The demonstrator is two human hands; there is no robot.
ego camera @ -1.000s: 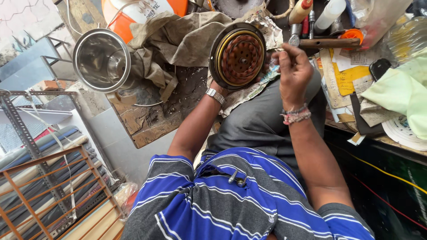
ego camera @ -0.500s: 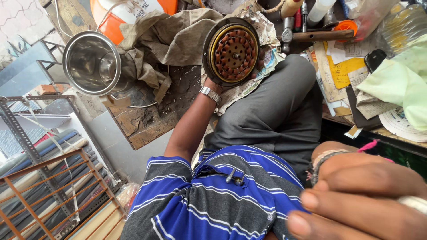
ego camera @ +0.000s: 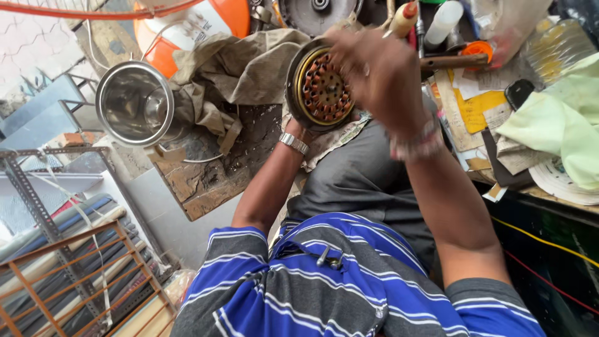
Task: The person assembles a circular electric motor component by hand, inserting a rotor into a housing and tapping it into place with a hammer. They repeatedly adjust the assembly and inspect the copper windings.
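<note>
Progress looked partial from my seat: the round disc part (ego camera: 321,87), dark rim w/ brass ring and a reddish perforated face, was out in the open and held on edge above the lap, so I'd judge it already pulled from whatever housed it, w/ the work on its face not finished. Left hand (ego camera: 298,123) gripped it from below/behind at the rim, wristwatch (ego camera: 293,143) showing on that wrist. Right hand (ego camera: 380,75) sat over the disc's right side, blurred, fingers curled toward the face; I couldn't tell if it pinched anything or just pressed. No tool visible in either hand. Bench around was cluttered: steel pot (ego camera: 134,103) lying w/ its mouth toward me at left, well apart from the disc; crumpled khaki rag (ego camera: 240,68) between pot and disc; orange-and-white casing (ego camera: 199,22) behind the rag; wooden-handled tool (ego camera: 452,60) just beyond the right hand; yellow and white papers (ego camera: 477,106) and pale green cloth (ego camera: 558,125) at right. Worn wooden board (ego camera: 215,178) under the rag. Room read as a cramped repair shop, metal shelving frame (ego camera: 37,200) at lower left, wires (ego camera: 549,246) at lower right.
</note>
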